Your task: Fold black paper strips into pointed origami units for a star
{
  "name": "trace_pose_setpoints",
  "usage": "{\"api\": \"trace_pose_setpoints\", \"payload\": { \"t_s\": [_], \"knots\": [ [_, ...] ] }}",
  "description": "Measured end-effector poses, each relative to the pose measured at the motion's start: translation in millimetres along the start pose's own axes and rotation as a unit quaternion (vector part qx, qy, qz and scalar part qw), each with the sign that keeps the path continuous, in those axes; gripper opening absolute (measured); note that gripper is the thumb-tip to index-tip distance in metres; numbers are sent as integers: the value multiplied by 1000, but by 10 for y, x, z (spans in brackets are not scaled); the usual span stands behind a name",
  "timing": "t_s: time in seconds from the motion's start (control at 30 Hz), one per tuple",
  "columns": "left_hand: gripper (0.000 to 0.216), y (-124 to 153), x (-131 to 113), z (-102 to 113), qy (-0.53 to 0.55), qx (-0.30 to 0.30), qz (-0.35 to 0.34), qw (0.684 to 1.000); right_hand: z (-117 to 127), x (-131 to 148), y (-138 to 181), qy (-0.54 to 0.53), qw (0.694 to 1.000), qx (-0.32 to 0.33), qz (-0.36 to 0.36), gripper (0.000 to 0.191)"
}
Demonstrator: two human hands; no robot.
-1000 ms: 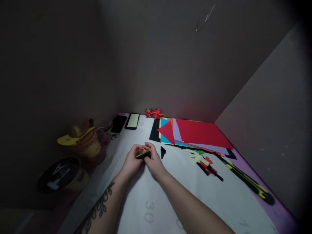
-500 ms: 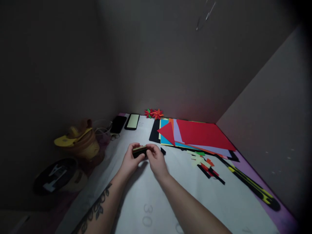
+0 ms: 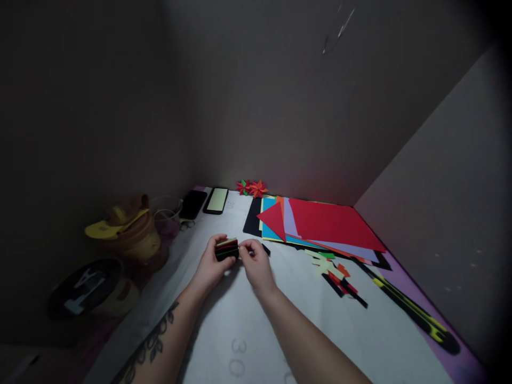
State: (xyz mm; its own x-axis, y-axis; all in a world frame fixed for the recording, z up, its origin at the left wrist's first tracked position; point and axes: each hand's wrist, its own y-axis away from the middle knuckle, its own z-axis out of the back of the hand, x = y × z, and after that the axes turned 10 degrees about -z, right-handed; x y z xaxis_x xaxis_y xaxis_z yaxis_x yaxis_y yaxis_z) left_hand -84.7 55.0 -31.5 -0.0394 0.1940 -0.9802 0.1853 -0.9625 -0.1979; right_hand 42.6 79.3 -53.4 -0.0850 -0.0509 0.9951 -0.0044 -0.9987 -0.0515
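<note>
Between thumb and fingers, my left hand grips a small stack of coloured paper pieces, with cream, red, black and dark green edges showing. My right hand is closed in a pinch at the stack's right edge; its fingertips touch the corner, and I cannot make out whether a single piece is between them. Just behind the right hand lies a small black paper scrap. Both hands are over the white paper sheet that covers the table.
Coloured paper sheets lie at the back right, with paper scraps before them. A yellow and black box cutter rests along the right edge. Folded paper stars, a phone, pots and a lettered container stand around.
The stack has tilted and fanned slightly, so more coloured edges show. My right fingers have drawn together into a pinch at its right edge. The view has shifted a little.
</note>
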Motion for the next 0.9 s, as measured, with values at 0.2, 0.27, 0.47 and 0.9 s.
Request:
{"api": "trace_pose_setpoints", "payload": {
  "t_s": [0.2, 0.27, 0.47, 0.9],
  "knots": [
    [55, 5, 4, 9, -20, 8, 5, 1000, 13, 23, 13, -28, 998, 39, -34, 23],
    [55, 6, 2, 5, -16, 6, 4, 1000, 1, 6, 3, -48, 997, 43, -47, 21],
    [56, 2, 18, 5, -7, 10, 8, 1000, -53, -61, -30, -129, 984, 65, -101, 15],
    [59, 4, -25, -1, -9, 7, 14, 1000, -49, -56, -13, -119, 985, 76, -95, 20]
  ]
}}
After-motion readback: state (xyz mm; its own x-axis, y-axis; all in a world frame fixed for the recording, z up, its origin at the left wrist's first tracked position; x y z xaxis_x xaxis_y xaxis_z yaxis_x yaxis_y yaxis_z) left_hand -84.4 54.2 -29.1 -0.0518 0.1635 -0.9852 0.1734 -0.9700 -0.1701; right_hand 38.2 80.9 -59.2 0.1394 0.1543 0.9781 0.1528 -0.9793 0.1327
